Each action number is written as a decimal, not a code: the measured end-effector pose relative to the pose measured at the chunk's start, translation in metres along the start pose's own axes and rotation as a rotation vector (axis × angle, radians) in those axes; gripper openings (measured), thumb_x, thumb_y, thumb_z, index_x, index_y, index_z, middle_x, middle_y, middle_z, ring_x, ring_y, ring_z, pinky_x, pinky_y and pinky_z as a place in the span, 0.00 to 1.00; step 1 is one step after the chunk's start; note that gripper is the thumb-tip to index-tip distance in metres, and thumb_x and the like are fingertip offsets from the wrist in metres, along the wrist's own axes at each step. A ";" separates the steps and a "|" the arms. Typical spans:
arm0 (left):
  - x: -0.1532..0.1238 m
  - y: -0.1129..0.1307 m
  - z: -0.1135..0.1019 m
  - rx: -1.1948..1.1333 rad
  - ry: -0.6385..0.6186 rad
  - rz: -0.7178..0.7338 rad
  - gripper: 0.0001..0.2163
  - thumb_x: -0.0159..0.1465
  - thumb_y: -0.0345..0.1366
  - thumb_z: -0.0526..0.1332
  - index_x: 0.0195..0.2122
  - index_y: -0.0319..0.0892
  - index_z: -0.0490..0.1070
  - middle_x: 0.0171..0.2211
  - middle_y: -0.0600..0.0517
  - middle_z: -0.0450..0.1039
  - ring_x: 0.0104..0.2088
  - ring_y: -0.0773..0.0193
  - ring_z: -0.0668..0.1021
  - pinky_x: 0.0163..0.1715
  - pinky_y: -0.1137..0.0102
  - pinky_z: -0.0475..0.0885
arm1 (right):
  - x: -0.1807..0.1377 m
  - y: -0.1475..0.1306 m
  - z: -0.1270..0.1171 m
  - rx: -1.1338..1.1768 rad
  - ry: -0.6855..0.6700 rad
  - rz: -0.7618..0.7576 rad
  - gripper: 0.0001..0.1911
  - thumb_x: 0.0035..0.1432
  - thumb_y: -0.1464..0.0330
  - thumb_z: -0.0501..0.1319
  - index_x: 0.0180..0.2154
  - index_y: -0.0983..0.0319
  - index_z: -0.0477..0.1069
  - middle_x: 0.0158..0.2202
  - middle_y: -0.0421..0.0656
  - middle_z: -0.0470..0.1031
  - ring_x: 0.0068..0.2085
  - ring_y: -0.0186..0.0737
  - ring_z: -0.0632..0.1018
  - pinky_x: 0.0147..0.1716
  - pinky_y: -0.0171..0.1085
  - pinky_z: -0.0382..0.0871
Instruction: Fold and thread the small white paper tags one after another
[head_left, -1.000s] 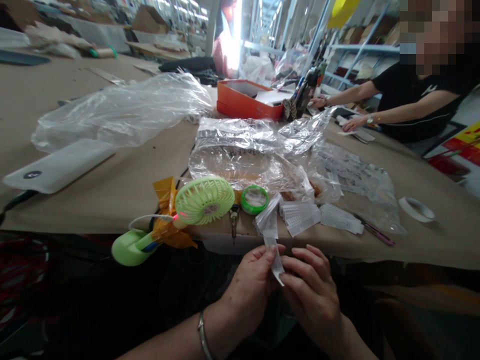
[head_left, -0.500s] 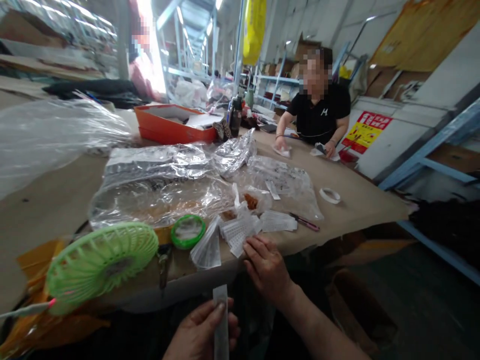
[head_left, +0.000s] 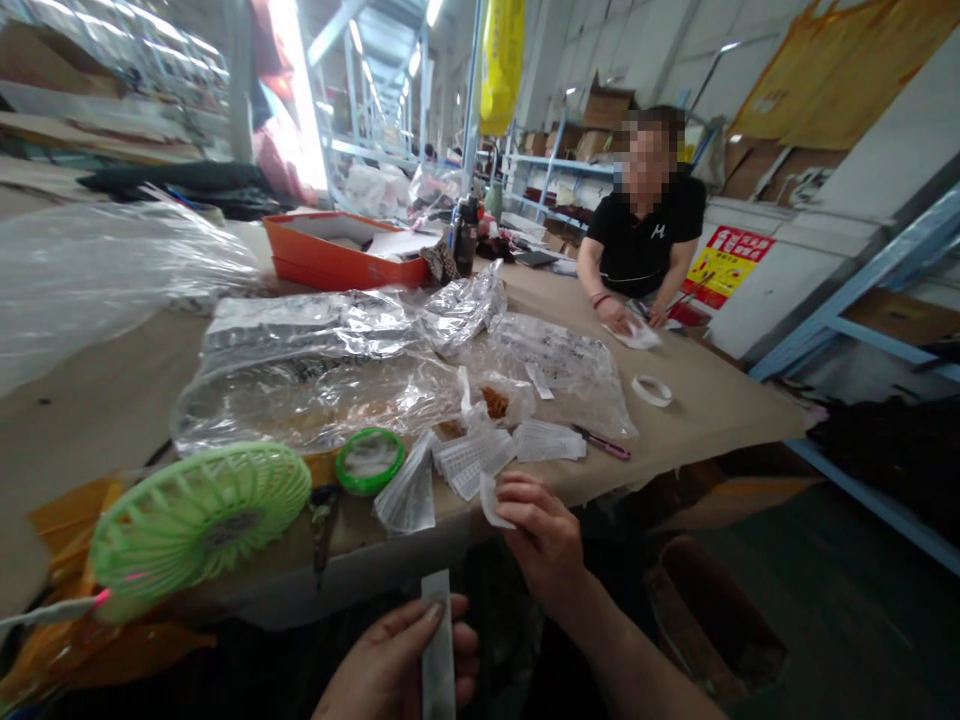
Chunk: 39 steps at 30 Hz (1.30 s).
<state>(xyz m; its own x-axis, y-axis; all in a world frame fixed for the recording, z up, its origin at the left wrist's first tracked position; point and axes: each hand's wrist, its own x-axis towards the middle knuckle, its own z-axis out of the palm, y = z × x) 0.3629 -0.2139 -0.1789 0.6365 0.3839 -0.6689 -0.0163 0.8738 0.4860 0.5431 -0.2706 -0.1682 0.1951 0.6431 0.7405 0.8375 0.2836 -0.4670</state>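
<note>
My left hand (head_left: 401,665) is low at the bottom edge, fingers pinched on a narrow clear plastic strip (head_left: 437,650) that stands upright. My right hand (head_left: 544,535) is at the table's front edge, fingers closed on a small white piece (head_left: 491,502) lifted from a fanned pile of white slips (head_left: 472,460). A small clear bag (head_left: 409,495) lies just left of that pile. More slips (head_left: 547,440) rest to the right.
A green hand fan (head_left: 199,520) and a green-rimmed round tin (head_left: 367,460) sit at the left. Crumpled clear bags (head_left: 315,370), an orange box (head_left: 337,255), a pen (head_left: 600,443) and a tape roll (head_left: 651,390) lie on the brown table (head_left: 712,410). A person in black works at the far side.
The hands parted: my left now keeps the strip alone, low down. My right went to the pile of slips and has picked one piece up off it. The view swung right.
</note>
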 end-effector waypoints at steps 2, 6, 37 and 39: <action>-0.006 0.004 0.005 -0.032 -0.051 0.000 0.12 0.50 0.36 0.70 0.33 0.34 0.76 0.23 0.48 0.77 0.23 0.63 0.77 0.25 0.68 0.74 | -0.006 -0.019 0.000 0.044 -0.073 -0.104 0.07 0.61 0.72 0.56 0.38 0.59 0.71 0.38 0.44 0.77 0.48 0.42 0.75 0.47 0.46 0.72; -0.017 0.011 0.013 -0.176 -0.154 0.104 0.07 0.50 0.29 0.68 0.30 0.32 0.76 0.26 0.47 0.76 0.24 0.67 0.76 0.24 0.75 0.69 | -0.022 -0.043 0.004 0.015 -0.284 -0.280 0.07 0.61 0.74 0.56 0.38 0.61 0.73 0.37 0.44 0.78 0.49 0.41 0.75 0.52 0.47 0.68; -0.004 -0.011 0.000 0.036 -0.009 0.013 0.13 0.54 0.40 0.68 0.33 0.34 0.73 0.25 0.45 0.78 0.23 0.64 0.78 0.25 0.70 0.74 | -0.009 0.053 -0.054 -0.723 -0.344 0.030 0.13 0.61 0.65 0.57 0.46 0.63 0.70 0.46 0.49 0.75 0.47 0.50 0.73 0.48 0.50 0.64; -0.005 -0.010 -0.001 0.036 -0.001 0.025 0.13 0.55 0.40 0.67 0.34 0.34 0.72 0.25 0.45 0.78 0.23 0.63 0.78 0.25 0.70 0.74 | -0.009 0.052 -0.058 -0.633 -0.308 0.016 0.09 0.62 0.66 0.56 0.40 0.62 0.71 0.42 0.47 0.76 0.45 0.47 0.74 0.47 0.47 0.65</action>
<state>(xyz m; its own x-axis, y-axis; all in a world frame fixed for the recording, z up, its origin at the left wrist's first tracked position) 0.3593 -0.2243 -0.1815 0.6371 0.4050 -0.6558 -0.0040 0.8525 0.5226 0.6148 -0.3031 -0.1708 0.1343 0.8427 0.5214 0.9901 -0.1353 -0.0364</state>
